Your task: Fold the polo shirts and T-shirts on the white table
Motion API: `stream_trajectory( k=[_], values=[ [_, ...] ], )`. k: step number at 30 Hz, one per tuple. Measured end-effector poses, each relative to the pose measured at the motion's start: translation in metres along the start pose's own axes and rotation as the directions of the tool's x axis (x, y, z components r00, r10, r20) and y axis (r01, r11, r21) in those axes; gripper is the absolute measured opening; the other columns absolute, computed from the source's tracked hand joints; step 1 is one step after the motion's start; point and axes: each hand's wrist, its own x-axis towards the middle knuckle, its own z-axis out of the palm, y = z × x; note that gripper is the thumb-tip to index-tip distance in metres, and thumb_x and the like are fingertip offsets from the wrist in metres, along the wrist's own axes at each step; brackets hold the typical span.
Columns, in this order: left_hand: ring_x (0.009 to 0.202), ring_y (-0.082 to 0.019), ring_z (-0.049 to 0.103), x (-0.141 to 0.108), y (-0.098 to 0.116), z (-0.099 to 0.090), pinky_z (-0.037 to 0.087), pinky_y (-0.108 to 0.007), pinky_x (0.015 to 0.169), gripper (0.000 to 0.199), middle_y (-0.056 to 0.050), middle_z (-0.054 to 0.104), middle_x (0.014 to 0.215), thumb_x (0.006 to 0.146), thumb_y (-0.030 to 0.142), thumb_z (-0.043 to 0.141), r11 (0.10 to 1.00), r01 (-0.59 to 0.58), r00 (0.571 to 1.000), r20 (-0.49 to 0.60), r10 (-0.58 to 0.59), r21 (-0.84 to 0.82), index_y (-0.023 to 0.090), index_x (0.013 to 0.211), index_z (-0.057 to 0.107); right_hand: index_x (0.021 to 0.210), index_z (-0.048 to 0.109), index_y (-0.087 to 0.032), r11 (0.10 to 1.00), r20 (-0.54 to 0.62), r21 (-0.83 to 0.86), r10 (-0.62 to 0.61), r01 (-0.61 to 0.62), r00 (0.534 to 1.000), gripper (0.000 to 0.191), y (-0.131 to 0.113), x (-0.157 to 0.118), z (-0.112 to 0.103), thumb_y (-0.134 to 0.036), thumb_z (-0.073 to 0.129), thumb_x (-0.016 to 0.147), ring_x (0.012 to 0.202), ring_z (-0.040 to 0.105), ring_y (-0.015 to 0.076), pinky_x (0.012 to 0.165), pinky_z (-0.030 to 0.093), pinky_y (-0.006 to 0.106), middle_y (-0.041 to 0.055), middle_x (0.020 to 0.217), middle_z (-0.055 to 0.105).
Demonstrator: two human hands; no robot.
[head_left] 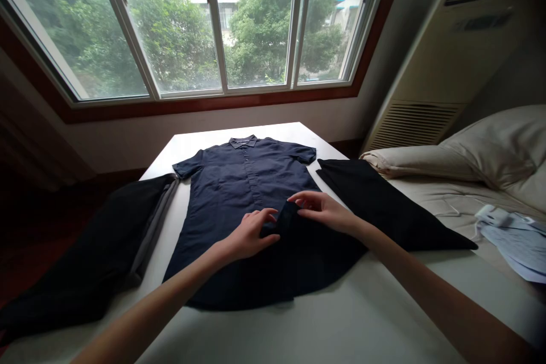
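A dark navy short-sleeved button-up shirt [226, 182] lies spread face up, its collar toward the window and its hem toward me. My right hand [326, 211] pinches a raised fold of the shirt front between thumb and fingers, right of the button line. Just left of that fold is my left hand [251, 233], thumb and forefinger apart, close over the cloth. Whether its fingertips touch the fabric is hard to see. Dark shadow hides detail in the lower part of the shirt.
The shirt rests on a white table [294, 131]. Folded black clothing [106, 239] hangs over the left edge, and a black folded garment [375, 199] lies at right. Beyond it are a beige sofa [478, 159], white face masks [512, 233] and a tall air conditioner [426, 85].
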Motion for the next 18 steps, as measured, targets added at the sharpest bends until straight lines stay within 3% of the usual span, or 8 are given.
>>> stream_trajectory(
  k=[2,4,6,8,10,13,15,18],
  values=[
    [0.109,-0.023,0.058,-0.007,0.004,-0.003,0.041,-0.042,0.1,0.058,-0.006,0.066,0.115,0.084,0.027,0.068,0.999,0.013,1.0,0.012,-0.013,-0.051,0.025,0.136,0.044,0.118,0.064,-0.02,1.0,0.058,0.0,-0.018,0.018,0.998,0.041,-0.022,-0.021,-0.001,-0.043,0.064,0.084,0.084,0.058,0.0164,0.078,0.047,0.03,0.0045,0.098,0.065],
    [0.106,-0.022,0.059,-0.016,0.01,-0.006,0.041,-0.039,0.098,0.053,-0.005,0.066,0.112,0.083,0.022,0.067,0.997,-0.017,0.998,0.051,0.021,-0.07,0.026,0.132,0.048,0.125,0.061,-0.022,1.0,0.184,0.002,-0.013,0.013,0.983,0.043,-0.042,-0.04,-0.002,-0.04,0.064,0.087,0.089,0.059,0.0167,0.083,0.048,0.031,0.0048,0.103,0.066],
    [0.106,-0.02,0.059,-0.024,0.017,-0.009,0.039,-0.037,0.099,0.039,-0.003,0.067,0.109,0.083,0.017,0.065,0.994,-0.086,0.988,0.126,0.093,-0.061,0.025,0.12,0.058,0.135,0.055,-0.024,0.999,0.379,0.023,0.014,-0.024,0.925,0.05,-0.059,-0.055,-0.003,-0.037,0.064,0.088,0.097,0.061,0.0181,0.09,0.048,0.033,0.0055,0.108,0.068],
    [0.104,-0.018,0.06,-0.033,0.025,-0.009,0.036,-0.036,0.102,0.03,0.0,0.068,0.105,0.082,0.01,0.063,0.986,-0.16,0.963,0.213,0.165,-0.043,0.025,0.108,0.064,0.139,0.052,-0.024,0.996,0.545,0.027,0.058,-0.086,0.836,0.055,-0.07,-0.064,-0.004,-0.038,0.064,0.087,0.103,0.063,0.0199,0.093,0.048,0.036,0.0065,0.111,0.069],
    [0.102,-0.016,0.06,-0.041,0.034,-0.009,0.035,-0.034,0.102,0.03,0.002,0.069,0.101,0.08,0.006,0.062,0.975,-0.221,0.934,0.281,0.222,-0.033,0.026,0.102,0.067,0.135,0.056,-0.023,0.992,0.593,-0.012,0.105,-0.122,0.799,0.053,-0.072,-0.066,-0.004,-0.041,0.065,0.087,0.106,0.064,0.0217,0.095,0.049,0.037,0.007,0.111,0.07],
    [0.105,-0.016,0.06,-0.051,0.041,-0.009,0.035,-0.033,0.105,0.029,0.001,0.068,0.107,0.083,0.009,0.06,0.963,-0.27,0.918,0.296,0.263,-0.019,0.028,0.105,0.066,0.129,0.061,-0.024,0.99,0.434,-0.117,0.118,-0.074,0.893,0.047,-0.058,-0.056,-0.004,-0.048,0.06,0.089,0.113,0.061,0.024,0.101,0.047,0.038,0.0068,0.118,0.068],
    [0.115,-0.018,0.056,-0.053,0.037,-0.011,0.034,-0.036,0.109,0.029,-0.002,0.064,0.122,0.087,0.016,0.06,0.969,-0.246,0.944,0.234,0.232,0.035,0.028,0.113,0.063,0.128,0.061,-0.025,0.973,0.243,-0.229,0.059,-0.002,0.968,0.046,-0.036,-0.042,-0.003,-0.051,0.054,0.092,0.121,0.056,0.0255,0.106,0.042,0.039,0.0068,0.128,0.063],
    [0.137,-0.024,0.04,-0.056,0.018,-0.012,0.026,-0.046,0.117,0.037,-0.007,0.048,0.145,0.092,0.026,0.056,0.979,-0.125,0.988,0.11,0.107,0.163,0.028,0.129,0.054,0.132,0.057,-0.024,0.888,0.016,-0.457,-0.057,0.058,0.998,0.048,0.006,-0.021,0.002,-0.052,0.048,0.095,0.132,0.047,0.0268,0.114,0.034,0.043,0.0084,0.14,0.055]
  ],
)
